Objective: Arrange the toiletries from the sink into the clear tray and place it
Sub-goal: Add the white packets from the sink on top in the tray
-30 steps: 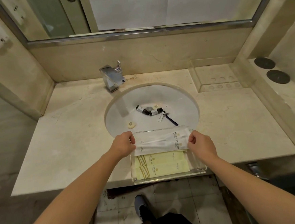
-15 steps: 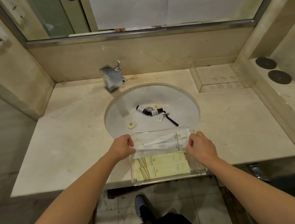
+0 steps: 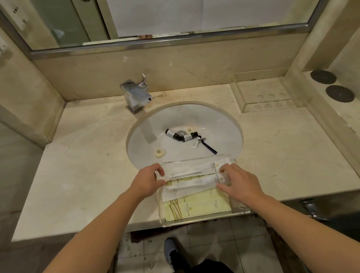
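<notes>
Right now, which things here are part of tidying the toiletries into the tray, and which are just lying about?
Part of the job: clear tray, white packets, yellow packets, small bottles, razor, soap, sink.

Just lying about: tap, dark coasters, empty holder.

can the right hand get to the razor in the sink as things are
Probably yes. The razor lies uncovered in the sink, just beyond the tray, nothing over it. But the right hand is busy with a white packet and must let go first.
</notes>
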